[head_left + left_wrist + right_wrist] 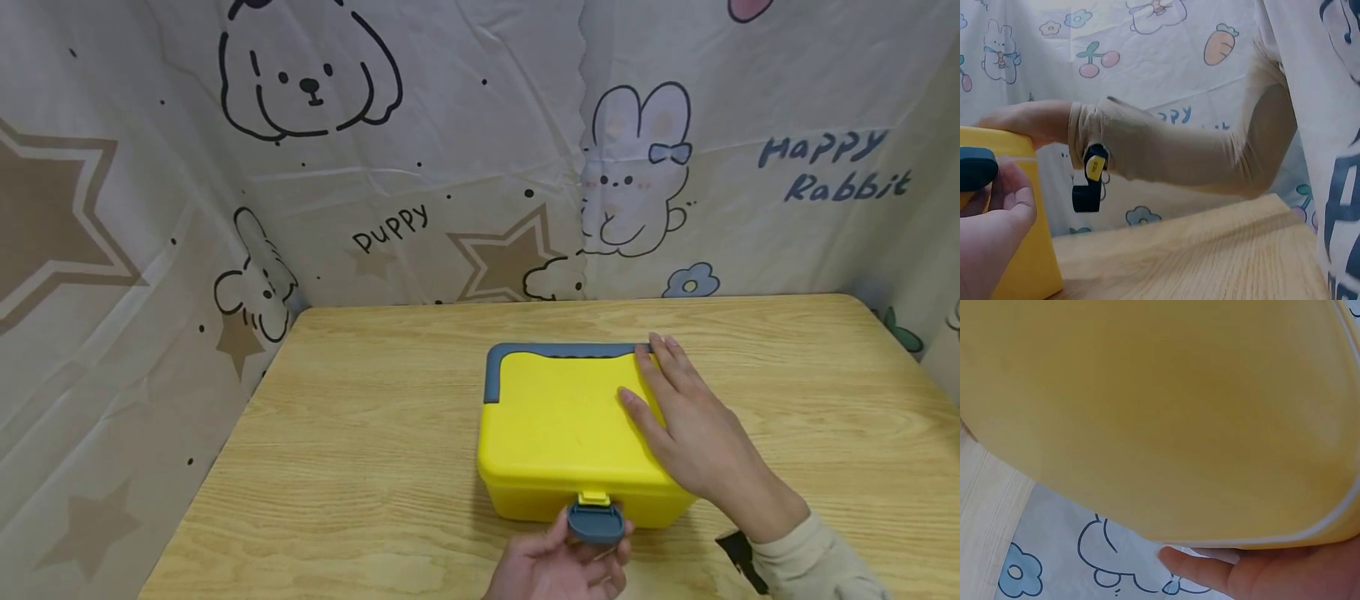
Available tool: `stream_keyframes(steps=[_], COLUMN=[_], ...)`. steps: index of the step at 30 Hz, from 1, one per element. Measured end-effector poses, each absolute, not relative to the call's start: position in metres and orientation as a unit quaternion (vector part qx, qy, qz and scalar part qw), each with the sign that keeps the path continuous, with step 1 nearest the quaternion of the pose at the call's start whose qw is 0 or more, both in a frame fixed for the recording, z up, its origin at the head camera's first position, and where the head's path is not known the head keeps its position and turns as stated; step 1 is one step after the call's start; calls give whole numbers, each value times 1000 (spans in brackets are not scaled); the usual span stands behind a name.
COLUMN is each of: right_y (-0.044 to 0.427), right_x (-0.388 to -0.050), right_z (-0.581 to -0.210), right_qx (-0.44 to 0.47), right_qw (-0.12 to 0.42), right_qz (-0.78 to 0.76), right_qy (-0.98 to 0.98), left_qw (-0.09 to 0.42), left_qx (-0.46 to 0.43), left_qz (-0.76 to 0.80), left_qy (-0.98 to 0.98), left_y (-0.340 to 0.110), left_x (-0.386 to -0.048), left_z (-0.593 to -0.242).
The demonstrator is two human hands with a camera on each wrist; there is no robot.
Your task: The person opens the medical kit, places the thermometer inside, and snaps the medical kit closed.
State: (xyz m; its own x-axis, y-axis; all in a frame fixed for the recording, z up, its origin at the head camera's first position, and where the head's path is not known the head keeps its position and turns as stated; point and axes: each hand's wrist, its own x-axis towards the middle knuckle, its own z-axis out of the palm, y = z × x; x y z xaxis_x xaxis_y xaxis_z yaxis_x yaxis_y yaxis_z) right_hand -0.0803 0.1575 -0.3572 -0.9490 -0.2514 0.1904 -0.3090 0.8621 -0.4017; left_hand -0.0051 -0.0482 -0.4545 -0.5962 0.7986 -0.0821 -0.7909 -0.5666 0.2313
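Observation:
A yellow lidded storage box [562, 417] stands on the table with its lid down. Along the lid's far edge runs a blue-grey handle [492, 375]. At the front, the blue-grey latch [596, 525] is flipped outward, and my left hand [555, 571] holds it between thumb and fingers. The left wrist view shows the same latch [975, 169] from the side, at the fingertips. My right hand [697, 437] rests on the lid's right side with fingers extended toward the far corner. In the right wrist view the box wall [1166, 425] hides much of that hand.
The wood-grain table [337, 450] extends around the box. A printed cloth [465, 150] hangs behind and at the left. A black strap piece [741, 560] hangs at the right sleeve [810, 562].

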Motion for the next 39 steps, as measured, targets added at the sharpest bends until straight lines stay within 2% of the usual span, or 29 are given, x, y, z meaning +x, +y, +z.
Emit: stream_keyframes(steps=[18,27,35,39], right_y=[159,158,157,157], right_x=[-80,-80,-79,-79], right_z=[-359,-360,-359,-359], right_qx=[158,155,155,155], right_qw=[85,79,77,75], right_qz=[223,233,224,225], right_qy=[-958,-957,-959,-959], left_qw=[457,454,474,465], left_qx=[15,36,28,15], left_qz=[882,881,871,875], left_qy=[109,130,125,133], left_y=[-49,-50,-51,-52], left_x=[1,1,1,0], left_z=[-443,-439,-432,-426])
